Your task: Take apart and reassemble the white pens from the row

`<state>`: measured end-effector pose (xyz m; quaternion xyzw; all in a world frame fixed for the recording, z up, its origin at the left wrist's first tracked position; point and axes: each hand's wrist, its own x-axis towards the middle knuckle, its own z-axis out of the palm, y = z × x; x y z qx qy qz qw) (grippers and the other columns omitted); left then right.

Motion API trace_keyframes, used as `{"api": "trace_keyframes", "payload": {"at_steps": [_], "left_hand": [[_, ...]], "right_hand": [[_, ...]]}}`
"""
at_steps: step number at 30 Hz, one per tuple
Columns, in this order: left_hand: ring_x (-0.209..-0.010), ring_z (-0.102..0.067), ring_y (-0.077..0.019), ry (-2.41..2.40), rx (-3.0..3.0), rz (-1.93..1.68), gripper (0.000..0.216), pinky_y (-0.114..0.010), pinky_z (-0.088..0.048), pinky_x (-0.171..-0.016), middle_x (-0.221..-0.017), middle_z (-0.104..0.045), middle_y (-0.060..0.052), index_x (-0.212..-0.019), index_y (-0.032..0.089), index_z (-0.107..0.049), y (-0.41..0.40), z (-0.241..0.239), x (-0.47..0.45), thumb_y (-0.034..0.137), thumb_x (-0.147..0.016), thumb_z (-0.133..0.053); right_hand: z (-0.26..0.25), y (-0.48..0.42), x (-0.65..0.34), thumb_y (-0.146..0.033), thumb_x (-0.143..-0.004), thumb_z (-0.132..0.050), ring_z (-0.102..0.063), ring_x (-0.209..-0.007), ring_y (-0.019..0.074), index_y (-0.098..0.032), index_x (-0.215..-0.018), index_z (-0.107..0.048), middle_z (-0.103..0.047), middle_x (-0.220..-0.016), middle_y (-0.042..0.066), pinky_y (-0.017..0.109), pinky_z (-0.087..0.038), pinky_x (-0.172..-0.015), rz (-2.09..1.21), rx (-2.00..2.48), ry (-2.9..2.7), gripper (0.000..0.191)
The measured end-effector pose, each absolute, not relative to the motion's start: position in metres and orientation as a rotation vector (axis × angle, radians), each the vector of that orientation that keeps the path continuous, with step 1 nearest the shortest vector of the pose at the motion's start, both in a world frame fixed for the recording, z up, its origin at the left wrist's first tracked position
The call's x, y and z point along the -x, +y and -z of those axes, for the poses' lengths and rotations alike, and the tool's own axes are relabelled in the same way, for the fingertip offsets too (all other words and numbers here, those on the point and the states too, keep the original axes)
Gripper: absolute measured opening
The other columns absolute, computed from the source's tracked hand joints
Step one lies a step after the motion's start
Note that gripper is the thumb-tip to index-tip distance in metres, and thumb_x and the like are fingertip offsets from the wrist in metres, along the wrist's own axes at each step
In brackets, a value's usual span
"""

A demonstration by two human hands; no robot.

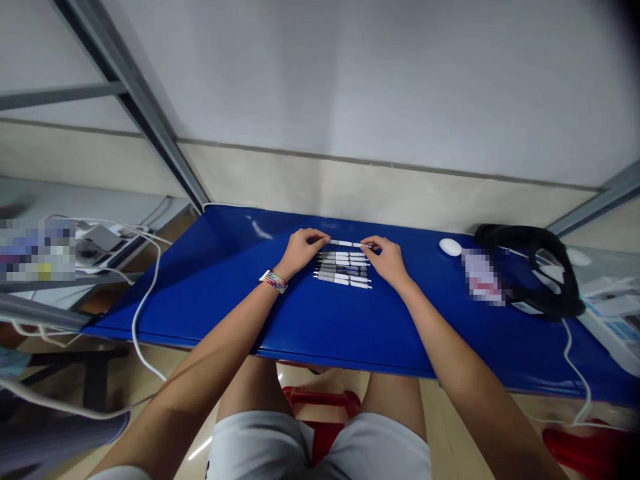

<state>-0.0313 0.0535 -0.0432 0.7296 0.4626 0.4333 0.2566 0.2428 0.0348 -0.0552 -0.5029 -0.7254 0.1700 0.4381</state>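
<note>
A white pen with a grey end lies crosswise between my hands, at the far side of a row of pens. My left hand pinches its left end between thumb and fingers. At the other end, my right hand has its thumb and fingers closed on the tip of the same pen. Just nearer to me, several white and grey pens lie side by side on the blue table, roughly parallel. A multicoloured band with a white buckle circles my left wrist.
To the right are a white computer mouse, a blurred-out packet and a black headband-like device with a white cable. Another white cable hangs over the table's left side. Grey metal posts flank the table, and a wall rises behind it.
</note>
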Motion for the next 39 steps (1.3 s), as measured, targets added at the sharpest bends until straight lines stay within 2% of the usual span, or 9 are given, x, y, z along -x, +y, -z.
{"api": "trace_keyframes", "payload": {"at_steps": [5,9,17,23,30,39], "left_hand": [[-0.095,-0.072,-0.0251,1.33,-2.082,-1.099,0.015,-0.041,-0.051,-0.093,-0.101,-0.083,-0.006,-0.094,0.024,-0.083,0.056,0.046,0.033,0.027,-0.097,-0.069],[-0.096,-0.071,-0.0263,1.376,-2.135,-1.026,0.016,-0.044,-0.047,-0.098,-0.102,-0.083,-0.005,-0.091,0.024,-0.082,0.056,0.047,0.032,0.024,-0.096,-0.067],[-0.098,-0.067,-0.0261,1.4,-2.202,-0.935,0.015,-0.045,-0.043,-0.103,-0.099,-0.082,-0.003,-0.086,0.025,-0.08,0.054,0.046,0.03,0.02,-0.089,-0.066],[-0.105,-0.061,-0.0297,1.468,-2.225,-0.863,0.018,-0.05,-0.037,-0.103,-0.1,-0.081,-0.003,-0.088,0.026,-0.08,0.049,0.043,0.029,0.024,-0.089,-0.063],[-0.111,-0.059,-0.0311,1.499,-2.216,-0.814,0.017,-0.052,-0.033,-0.106,-0.1,-0.08,-0.004,-0.087,0.026,-0.079,0.046,0.041,0.026,0.027,-0.088,-0.063],[-0.106,-0.06,-0.0318,1.495,-2.224,-0.884,0.014,-0.055,-0.032,-0.106,-0.091,-0.08,-0.004,-0.078,0.025,-0.076,0.042,0.045,0.027,0.025,-0.085,-0.064]], "right_hand": [[0.055,0.034,-0.246,-0.021,-0.098,-0.061,-0.071,-0.102,0.0279,-0.024,-0.111,-0.08,-0.081,-0.107,0.008,0.044,-0.055,-0.094,-0.355,1.247,-1.977,0.023],[0.055,0.034,-0.247,-0.018,-0.1,-0.057,-0.069,-0.107,0.0295,-0.024,-0.108,-0.08,-0.079,-0.109,0.01,0.046,-0.053,-0.098,-0.299,1.25,-2.025,0.025],[0.057,0.035,-0.246,-0.018,-0.098,-0.058,-0.069,-0.105,0.03,-0.025,-0.104,-0.081,-0.078,-0.106,0.009,0.049,-0.053,-0.099,-0.291,1.27,-2.008,0.025],[0.056,0.033,-0.245,-0.017,-0.096,-0.06,-0.068,-0.102,0.0292,-0.024,-0.099,-0.081,-0.076,-0.101,0.008,0.049,-0.051,-0.101,-0.264,1.284,-2.011,0.022],[0.053,0.029,-0.244,-0.019,-0.096,-0.059,-0.065,-0.103,0.0297,-0.024,-0.098,-0.08,-0.075,-0.101,0.009,0.047,-0.052,-0.094,-0.28,1.333,-2.03,0.022],[0.047,0.022,-0.241,-0.021,-0.097,-0.062,-0.065,-0.102,0.0295,-0.026,-0.094,-0.079,-0.073,-0.098,0.009,0.046,-0.053,-0.093,-0.292,1.322,-2.057,0.019]]}}
